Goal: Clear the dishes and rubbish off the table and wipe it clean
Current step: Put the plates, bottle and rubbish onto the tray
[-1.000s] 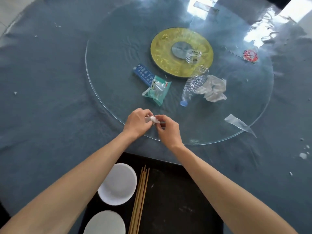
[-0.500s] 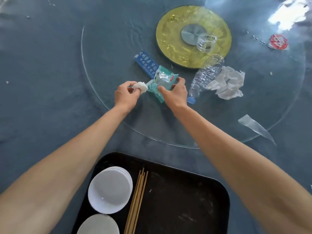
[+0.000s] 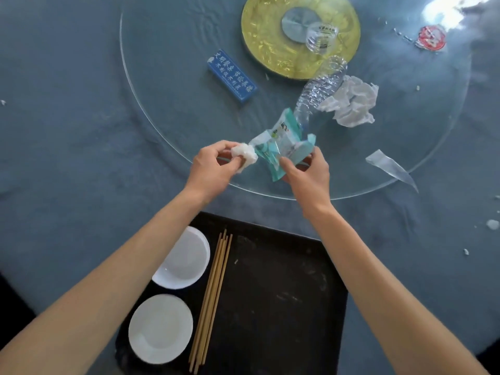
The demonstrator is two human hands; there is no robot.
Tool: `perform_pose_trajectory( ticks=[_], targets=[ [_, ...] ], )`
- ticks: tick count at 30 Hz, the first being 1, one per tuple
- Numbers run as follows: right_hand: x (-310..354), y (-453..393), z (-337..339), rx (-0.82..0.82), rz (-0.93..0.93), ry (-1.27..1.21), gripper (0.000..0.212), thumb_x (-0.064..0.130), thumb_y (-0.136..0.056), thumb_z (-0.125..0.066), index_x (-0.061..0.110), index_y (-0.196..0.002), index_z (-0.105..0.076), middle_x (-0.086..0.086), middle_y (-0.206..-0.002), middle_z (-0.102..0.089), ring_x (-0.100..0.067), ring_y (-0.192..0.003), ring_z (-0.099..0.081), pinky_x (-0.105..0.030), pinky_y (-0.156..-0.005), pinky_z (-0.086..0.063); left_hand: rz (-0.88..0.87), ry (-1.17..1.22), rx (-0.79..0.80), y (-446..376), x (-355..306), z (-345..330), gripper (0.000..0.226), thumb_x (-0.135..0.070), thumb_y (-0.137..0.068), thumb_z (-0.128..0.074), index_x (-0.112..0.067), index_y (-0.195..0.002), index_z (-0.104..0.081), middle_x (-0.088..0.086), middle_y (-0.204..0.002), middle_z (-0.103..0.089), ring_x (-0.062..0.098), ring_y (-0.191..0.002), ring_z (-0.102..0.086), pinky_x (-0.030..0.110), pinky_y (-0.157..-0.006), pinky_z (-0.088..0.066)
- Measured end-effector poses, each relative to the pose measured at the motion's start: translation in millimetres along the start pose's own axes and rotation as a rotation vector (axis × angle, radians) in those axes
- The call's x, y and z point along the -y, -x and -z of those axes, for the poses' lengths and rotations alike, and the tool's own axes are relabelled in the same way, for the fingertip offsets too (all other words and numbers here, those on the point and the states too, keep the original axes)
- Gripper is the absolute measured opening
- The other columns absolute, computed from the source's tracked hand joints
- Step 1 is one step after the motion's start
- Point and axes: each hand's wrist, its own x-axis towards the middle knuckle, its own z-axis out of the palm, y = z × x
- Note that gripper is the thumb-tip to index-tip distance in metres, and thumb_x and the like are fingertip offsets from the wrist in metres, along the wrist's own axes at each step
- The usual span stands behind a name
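Observation:
My left hand (image 3: 209, 169) pinches a small white tissue wad (image 3: 244, 155) over the near edge of the glass turntable (image 3: 162, 136). My right hand (image 3: 308, 177) holds a crumpled teal plastic wrapper (image 3: 281, 144) lifted off the glass, its open end next to the wad. Behind it lie a crushed clear bottle (image 3: 322, 85), a crumpled white tissue (image 3: 351, 104) and a blue box (image 3: 232, 75). A black tray (image 3: 284, 307) near me carries two white dishes (image 3: 186, 258) (image 3: 161, 328) and several chopsticks (image 3: 212, 299).
A yellow disc (image 3: 265, 44) with a clear cup (image 3: 320, 37) sits at the turntable's centre. A clear plastic strip (image 3: 389, 167) lies at the right rim, a red lid (image 3: 431, 37) far right. White crumbs (image 3: 492, 224) dot the blue-grey tablecloth (image 3: 67, 147).
My right hand reached forward, took the teal wrapper off the glass and drew it back toward me. The left hand kept the tissue wad and now holds it beside the wrapper.

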Motion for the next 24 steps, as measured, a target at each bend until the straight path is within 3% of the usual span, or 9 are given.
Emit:
perform_pose_trajectory(
  ticks=[3,7,10,13,16,20,24],
  targets=[
    [-25,46,42,0.018,-0.007,0.121,0.032,0.023,-0.088,-0.08,0.021,-0.114,-0.062,0.009,-0.104,-0.073,-0.01,-0.095,-0.071,-0.043,-0.083,-0.063,-0.028,-0.079,0.093,53,11,-19,0.018,-0.032,-0.088,-0.076,-0.029,-0.105,-0.075,-0.009,-0.095,-0.074,0.006,-0.087,-0.07,0.025,-0.08,-0.056],
    [-62,108,91,0.066,-0.027,0.258,0.025,0.016,-0.091,-0.077,0.021,-0.111,-0.063,0.012,-0.104,-0.072,-0.001,-0.092,-0.068,-0.024,-0.076,-0.059,-0.046,-0.191,0.18,122,43,-46,0.026,-0.022,-0.088,-0.073,-0.028,-0.113,-0.073,-0.006,-0.1,-0.07,0.005,-0.087,-0.066,0.023,-0.079,-0.054],
    [-95,143,111,0.135,-0.041,0.343,0.027,0.015,-0.092,-0.075,0.023,-0.114,-0.062,0.012,-0.106,-0.07,-0.005,-0.095,-0.068,-0.027,-0.076,-0.06,-0.056,-0.294,0.225,165,75,-63,0.034,-0.019,-0.089,-0.071,-0.025,-0.123,-0.07,-0.009,-0.1,-0.064,0.004,-0.09,-0.061,0.021,-0.08,-0.052],
    [-127,163,117,0.203,-0.017,0.456,0.038,0.021,-0.094,-0.074,0.021,-0.128,-0.06,0.011,-0.117,-0.065,-0.006,-0.104,-0.066,-0.026,-0.081,-0.06,-0.076,-0.43,0.254,190,100,-76,0.041,-0.019,-0.09,-0.07,-0.025,-0.13,-0.066,-0.012,-0.105,-0.061,0.006,-0.098,-0.056,0.03,-0.087,-0.053],
    [-142,169,115,0.229,-0.011,0.489,0.048,0.022,-0.094,-0.074,0.023,-0.137,-0.054,0.009,-0.125,-0.061,-0.007,-0.109,-0.064,-0.034,-0.086,-0.062,-0.116,-0.509,0.269,199,107,-85,0.049,-0.021,-0.088,-0.071,-0.029,-0.135,-0.062,-0.016,-0.111,-0.056,0.004,-0.105,-0.05,0.032,-0.094,-0.052],
    [-147,168,117,0.254,0.018,0.498,0.064,0.023,-0.09,-0.077,0.022,-0.146,-0.046,0.007,-0.133,-0.056,-0.007,-0.115,-0.06,-0.033,-0.093,-0.059,-0.158,-0.609,0.301,198,101,-88,0.065,-0.033,-0.084,-0.073,-0.034,-0.145,-0.05,-0.009,-0.129,-0.048,0.008,-0.118,-0.043,0.032,-0.093,-0.053],
    [-139,163,130,0.251,0.076,0.465,0.069,0.034,-0.089,-0.078,0.023,-0.148,-0.043,0.009,-0.137,-0.049,-0.006,-0.12,-0.055,-0.03,-0.098,-0.056,-0.202,-0.726,0.393,192,80,-83,0.09,-0.057,-0.077,-0.071,-0.044,-0.154,-0.028,-0.003,-0.156,-0.03,0.017,-0.145,-0.024,0.036,-0.11,-0.042]
  ],
)
